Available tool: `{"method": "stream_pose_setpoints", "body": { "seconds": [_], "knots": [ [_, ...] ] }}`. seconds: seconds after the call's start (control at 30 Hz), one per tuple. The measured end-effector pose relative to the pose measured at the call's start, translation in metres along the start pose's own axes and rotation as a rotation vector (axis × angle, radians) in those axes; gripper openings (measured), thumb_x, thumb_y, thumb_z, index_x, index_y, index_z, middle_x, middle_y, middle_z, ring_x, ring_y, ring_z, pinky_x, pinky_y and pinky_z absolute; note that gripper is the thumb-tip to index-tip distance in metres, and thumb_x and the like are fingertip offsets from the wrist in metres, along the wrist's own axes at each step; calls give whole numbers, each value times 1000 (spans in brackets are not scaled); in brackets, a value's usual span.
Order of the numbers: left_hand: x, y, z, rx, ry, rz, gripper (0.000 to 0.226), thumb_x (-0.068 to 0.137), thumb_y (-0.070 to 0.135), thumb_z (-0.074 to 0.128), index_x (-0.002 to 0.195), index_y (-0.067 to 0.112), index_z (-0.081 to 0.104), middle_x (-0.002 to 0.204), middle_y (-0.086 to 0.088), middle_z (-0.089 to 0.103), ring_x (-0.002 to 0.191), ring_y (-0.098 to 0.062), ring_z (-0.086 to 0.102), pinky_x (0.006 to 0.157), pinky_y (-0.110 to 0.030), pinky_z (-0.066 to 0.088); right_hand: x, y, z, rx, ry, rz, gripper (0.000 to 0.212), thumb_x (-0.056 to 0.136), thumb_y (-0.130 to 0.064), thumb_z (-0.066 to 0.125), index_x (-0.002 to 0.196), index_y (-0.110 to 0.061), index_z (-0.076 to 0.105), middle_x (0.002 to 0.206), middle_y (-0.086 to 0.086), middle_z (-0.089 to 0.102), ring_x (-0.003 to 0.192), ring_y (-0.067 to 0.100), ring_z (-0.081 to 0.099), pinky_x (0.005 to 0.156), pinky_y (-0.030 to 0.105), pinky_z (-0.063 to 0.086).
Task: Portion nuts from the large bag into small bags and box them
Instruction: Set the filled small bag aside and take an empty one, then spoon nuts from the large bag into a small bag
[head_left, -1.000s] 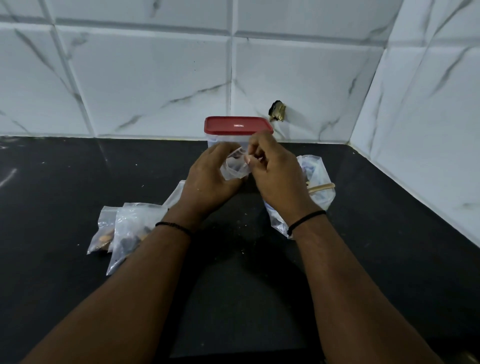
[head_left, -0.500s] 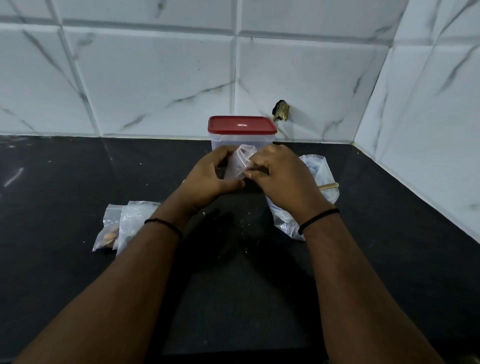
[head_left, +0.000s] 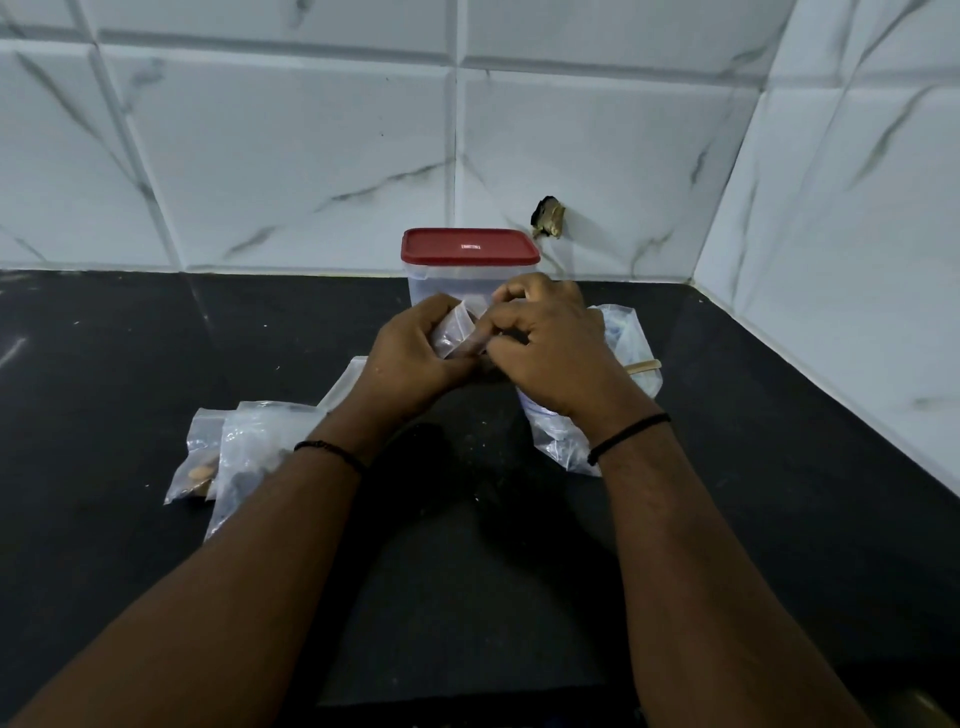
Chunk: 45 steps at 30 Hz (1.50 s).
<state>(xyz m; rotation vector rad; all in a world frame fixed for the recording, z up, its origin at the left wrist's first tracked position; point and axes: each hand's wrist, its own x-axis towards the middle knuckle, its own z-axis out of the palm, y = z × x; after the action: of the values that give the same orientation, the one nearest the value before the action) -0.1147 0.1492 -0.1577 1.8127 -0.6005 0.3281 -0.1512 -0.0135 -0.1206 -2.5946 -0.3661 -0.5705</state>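
At the centre of the frame, just before the red-lidded box (head_left: 470, 270), the left hand (head_left: 415, 358) and right hand (head_left: 550, 353) pinched the small bag (head_left: 457, 332) in their fingers above the bench (head_left: 130, 364), where a loosened pinch could have spilled nuts.

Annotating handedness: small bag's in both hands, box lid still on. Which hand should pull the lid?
Right, probably. The right hand sits directly below the lid; the left hand cups the small bag and can keep holding it.
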Motion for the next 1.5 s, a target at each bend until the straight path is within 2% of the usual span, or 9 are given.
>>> {"method": "stream_pose_setpoints", "body": {
  "seconds": [0.13,0.23,0.4,0.5,0.63,0.83,1.1,1.3,1.5],
  "knots": [
    [0,2,13,-46,8,-89,39,70,22,90,101,16,68,85,4,72,76,-13,67,71,-35,55,-8,2,-9,465,279,51,30,83,-12,49,86,-26,75,99,-10,67,86,8,61,74,22,48],
    [8,10,33,44,35,-190,34,73,26,87,98,19,65,85,4,70,78,-14,67,75,-39,58,-12,31,-30,353,430,326,18,89,-16,56,82,-21,72,86,-9,71,73,8,63,67,25,50],
    [21,19,67,152,32,-357,46,71,33,86,109,19,63,102,0,70,93,-17,66,85,-38,55,-30,103,-44,-87,289,672,38,79,-47,61,103,-17,65,111,10,67,103,33,63,87,38,52],
    [23,18,81,199,-24,-450,55,71,27,86,119,21,59,115,-2,67,105,-21,63,96,-45,53,-37,119,-37,17,138,771,57,78,-58,70,99,-7,59,94,11,64,90,31,63,64,29,44],
    [23,19,88,165,2,-511,56,72,13,82,121,21,57,120,-6,64,110,-26,60,97,-49,52,-40,121,-20,274,301,744,38,73,-42,82,69,-12,58,63,-1,56,60,18,55,47,23,32],
    [23,10,84,173,33,-431,45,74,-1,72,109,23,57,111,-4,66,105,-24,63,94,-47,54,-36,119,-26,144,318,707,31,73,-38,76,91,-16,63,91,2,67,85,22,64,67,29,46],
    [63,23,79,437,-299,-135,29,86,6,69,113,14,61,109,-3,64,99,-20,59,84,-32,48,-43,106,-50,157,218,532,26,72,-30,87,76,-12,70,68,-5,65,60,7,57,52,20,39],
    [93,43,92,501,-566,13,31,86,14,72,111,24,56,106,1,61,98,-18,59,75,-29,48,-36,94,-77,75,161,278,12,81,-26,79,80,-19,71,69,-14,63,65,-1,58,59,18,41],
    [72,43,96,672,-85,-44,47,83,37,76,119,19,53,108,-2,63,100,-22,61,81,-39,53,-49,119,-63,-16,96,372,18,94,-41,60,87,-26,51,80,-1,72,76,17,69,73,41,57]
  ]
}}
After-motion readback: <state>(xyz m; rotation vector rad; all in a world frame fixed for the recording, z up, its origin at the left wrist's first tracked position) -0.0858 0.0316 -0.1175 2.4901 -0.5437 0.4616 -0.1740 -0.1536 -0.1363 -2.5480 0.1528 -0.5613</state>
